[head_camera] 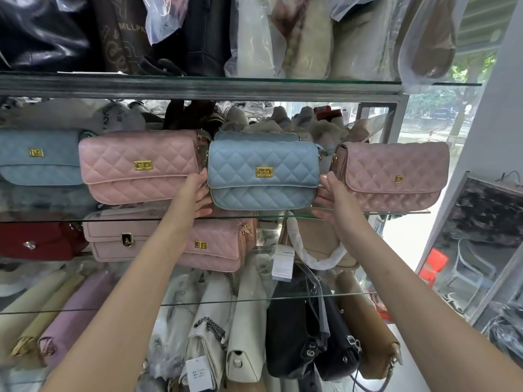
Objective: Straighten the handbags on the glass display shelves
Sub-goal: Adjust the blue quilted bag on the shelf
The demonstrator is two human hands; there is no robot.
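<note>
1. Both arms reach up and forward to the middle glass shelf point(396, 212). The left hand point(195, 193) grips the left end of the blue handbag point(263, 171), thumb up along its side and fingers curled under its lower corner.
2. The right hand point(329, 199) clasps the bag's right end the same way, thumb raised and fingers curled beneath.
3. On that shelf, from the left, another pale blue bag point(36, 157) is cut off by the frame edge. Next comes a pink handbag point(141, 165), then the held blue handbag standing upright with its front facing out, then a dusty-pink handbag point(393, 176) turned slightly askew.
4. All four are soft and rectangular with diamond-quilted stitching and a front flap. Three show a gold turn-lock clasp; the dusty-pink one shows a small gold fastener.
5. On the shelf below are a dark red bag point(36, 240), a smooth pale pink bag point(121, 236), a quilted pink bag point(218, 247) and a beige bag point(319, 244) with a white-wrapped handle.
6. At the bottom are a lilac bag point(73, 315), white bags point(246, 335), a black bag point(297, 321) and a tan bag point(373, 335).
</note>
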